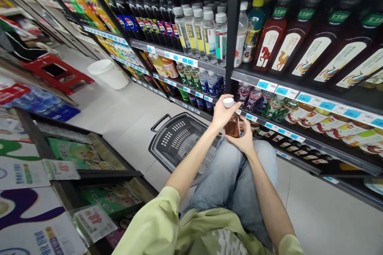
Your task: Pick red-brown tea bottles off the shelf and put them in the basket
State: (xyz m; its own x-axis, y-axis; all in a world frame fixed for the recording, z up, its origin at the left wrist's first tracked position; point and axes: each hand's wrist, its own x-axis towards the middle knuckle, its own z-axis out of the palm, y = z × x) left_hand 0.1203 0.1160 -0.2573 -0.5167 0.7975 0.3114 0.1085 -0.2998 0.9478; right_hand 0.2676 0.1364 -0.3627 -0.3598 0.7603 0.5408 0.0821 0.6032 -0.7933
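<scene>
The bottle of brown drink (232, 128) is between both hands, just over the knees (229, 159) and before the shelves (206, 64). Its long axis goes from the white cap (228, 102), at the shelf side, down toward the knees; the exact tilt I cannot tell. The left hand (223, 114) grips around its upper part, nearer to the cap; the right hand (245, 138) holds the lower part. The black basket (175, 133) rests on the floor, to the left.

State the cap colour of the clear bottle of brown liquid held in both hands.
The round cap is white, as the head view shows.
</scene>
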